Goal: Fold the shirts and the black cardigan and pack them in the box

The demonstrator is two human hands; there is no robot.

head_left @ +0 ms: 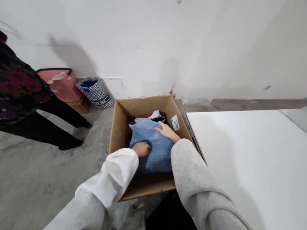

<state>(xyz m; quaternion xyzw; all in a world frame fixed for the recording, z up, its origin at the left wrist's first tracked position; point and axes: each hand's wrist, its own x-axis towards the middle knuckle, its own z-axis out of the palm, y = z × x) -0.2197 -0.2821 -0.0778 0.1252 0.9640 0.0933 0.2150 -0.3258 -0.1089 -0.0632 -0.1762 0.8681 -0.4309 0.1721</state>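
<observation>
A folded light-blue garment (155,157) with thin white check lines lies inside an open cardboard box (118,129). My left hand (142,149) is on its left middle part, fingers curled into the fabric. Farther up, my right hand (166,130) lies on the garment's upper right part with the fingers stretched out over it. Beyond the garment, some white, black and pink clothing (157,115) shows in the box; whatever is underneath is hidden.
A white tabletop (265,153) borders the box on the right. To the left stands a person in a floral top (15,88) and black trousers. By the wall are a pink bag (65,86) and a patterned blue-and-white tote (97,94) on the concrete floor (38,179).
</observation>
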